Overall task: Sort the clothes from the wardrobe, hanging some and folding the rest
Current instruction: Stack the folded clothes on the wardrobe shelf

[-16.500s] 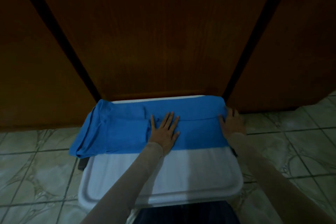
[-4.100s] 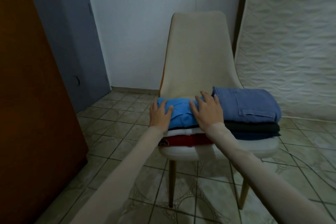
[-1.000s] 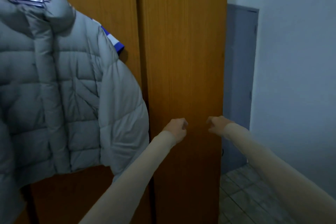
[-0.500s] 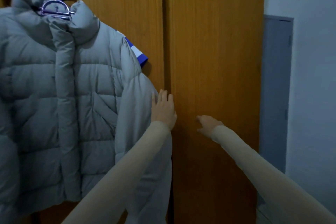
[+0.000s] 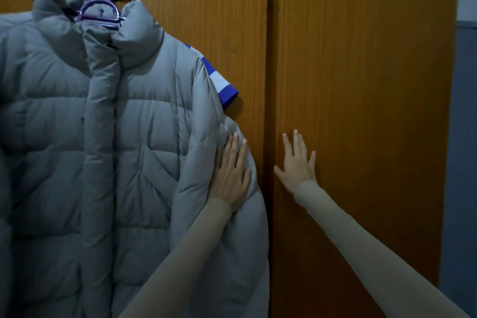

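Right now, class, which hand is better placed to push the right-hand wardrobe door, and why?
The right hand. It lies flat and open on the right-hand wardrobe door, beside the seam. The left hand rests on the grey puffer jacket sleeve, over the other door.

no readable text, label, brand, number or sign appears anywhere in this view.
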